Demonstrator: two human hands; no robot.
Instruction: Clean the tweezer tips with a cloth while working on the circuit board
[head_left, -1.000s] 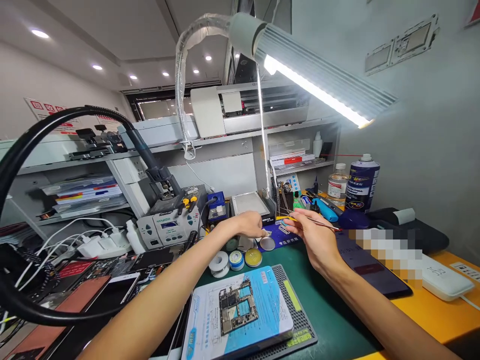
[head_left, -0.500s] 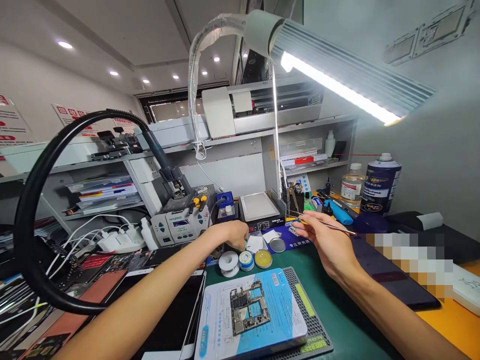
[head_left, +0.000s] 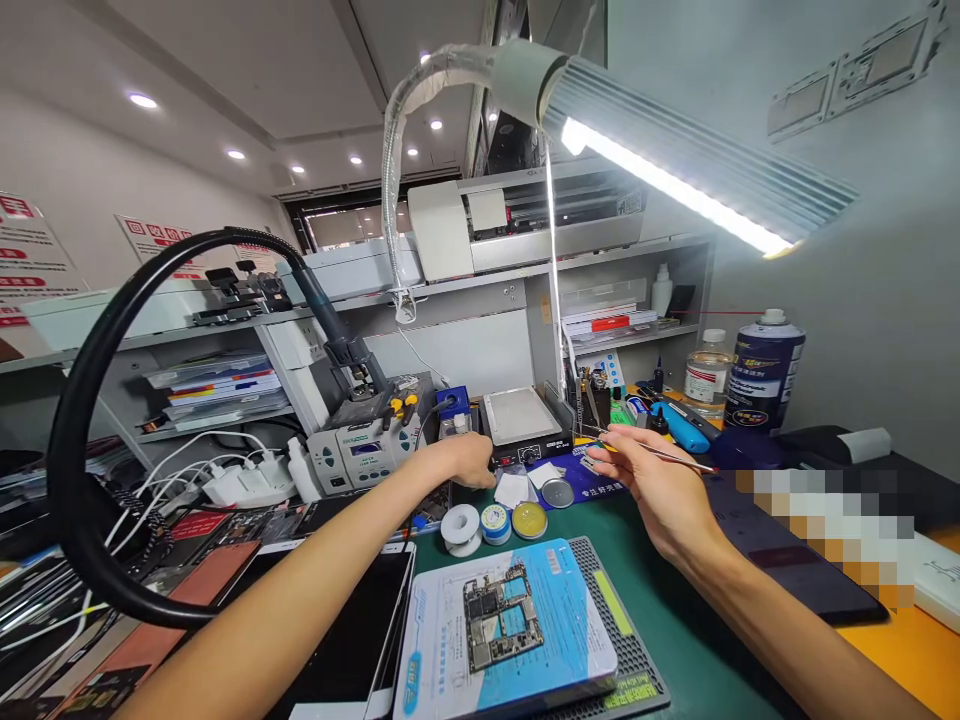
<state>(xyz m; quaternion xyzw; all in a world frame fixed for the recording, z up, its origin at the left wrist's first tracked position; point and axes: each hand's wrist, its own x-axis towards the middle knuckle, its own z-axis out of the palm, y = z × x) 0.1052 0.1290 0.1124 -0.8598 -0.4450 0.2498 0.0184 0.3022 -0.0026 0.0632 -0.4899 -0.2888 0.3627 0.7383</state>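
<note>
My left hand [head_left: 472, 462] reaches to the front left corner of a small hot plate [head_left: 523, 415]. Its fingers are curled; whatever they hold, if anything, is hidden. My right hand [head_left: 656, 480] pinches thin metal tweezers [head_left: 679, 459], their tips pointing left toward the hot plate's right side. Below the left hand stand a white spool [head_left: 460, 527], a small blue-and-white tin [head_left: 495, 522] and an open tin of yellow paste [head_left: 529, 519]. Nearer me, a phone circuit board [head_left: 501, 615] lies on a blue and white box [head_left: 577, 620], with neither hand touching it.
At the left are a hot-air station [head_left: 364, 450] and its thick black hose [head_left: 64, 420]. A lit lamp [head_left: 690, 150] hangs overhead. A spray can [head_left: 765, 370] and a clear bottle [head_left: 706, 375] stand at right. A dark phone or tablet [head_left: 795, 550] lies beside my right forearm.
The view has shifted slightly. My left hand has moved a little and stays curled near the hot plate's corner. My right hand keeps its pinch on the tweezers in nearly the same place.
</note>
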